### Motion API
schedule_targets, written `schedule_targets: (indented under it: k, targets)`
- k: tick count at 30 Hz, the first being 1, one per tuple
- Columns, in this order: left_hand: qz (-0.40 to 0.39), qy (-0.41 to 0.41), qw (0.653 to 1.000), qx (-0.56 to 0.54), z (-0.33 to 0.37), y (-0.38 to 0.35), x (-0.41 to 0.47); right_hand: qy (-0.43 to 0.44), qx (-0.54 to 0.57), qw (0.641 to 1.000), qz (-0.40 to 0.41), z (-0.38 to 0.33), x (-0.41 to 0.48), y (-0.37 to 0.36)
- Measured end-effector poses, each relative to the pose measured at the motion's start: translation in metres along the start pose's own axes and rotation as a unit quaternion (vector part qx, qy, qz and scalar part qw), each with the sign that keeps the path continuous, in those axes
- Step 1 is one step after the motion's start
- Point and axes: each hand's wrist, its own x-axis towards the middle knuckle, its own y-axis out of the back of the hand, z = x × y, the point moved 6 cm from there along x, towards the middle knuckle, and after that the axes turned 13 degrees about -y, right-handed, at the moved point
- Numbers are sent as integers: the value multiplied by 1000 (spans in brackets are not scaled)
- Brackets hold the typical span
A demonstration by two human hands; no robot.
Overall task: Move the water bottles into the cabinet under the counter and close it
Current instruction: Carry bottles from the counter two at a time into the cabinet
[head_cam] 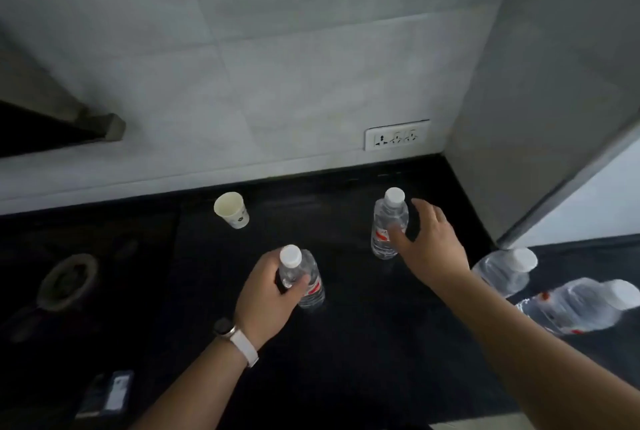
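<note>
Water bottles: four clear bottles with white caps stood or lay on the black desk.
Near bottle: upright at the middle of the desk, gripped around its upper body.
Left hand: closed around the near bottle, thumb across the front below the cap; a white watch strap sat on the wrist.
Far bottle: upright, nearer the wall, red on its label.
Right hand: open, fingers spread around the far bottle's right side, thumb against the label; not closed on it.
Right-edge bottles: one blurred just right of the right forearm, another tilted near the frame edge.
Paper cup: upright, left of the far bottle, close to the wall.
Wall socket: white, on the tiles above the desk.
Dark box: lower left of the desk, blurred.
</note>
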Motion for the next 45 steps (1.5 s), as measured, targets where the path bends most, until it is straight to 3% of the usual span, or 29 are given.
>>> schedule_targets:
  k: [5,13,26,30,38,45]
  targets:
    - [13,69,996,-60,-9,-12,-7,-18,95,993,-72,9,23,-27]
    - [29,149,981,-124,-24,-27,-10,-34,191,974,-117,19,42,-54]
    - [21,127,982,-141,-40,-26,-8,-83,242,962,-98,20,20,-53]
    - [36,119,984,-130,-34,-22,-20,-74,250,957,-127,25,0,-53]
    - [151,162,967,-126,-11,-5,-87,6,260,939,-223,7,-26,-58]
    - [286,219,924,-125,-4,9,-175,80,222,908,-346,-24,-72,-85]
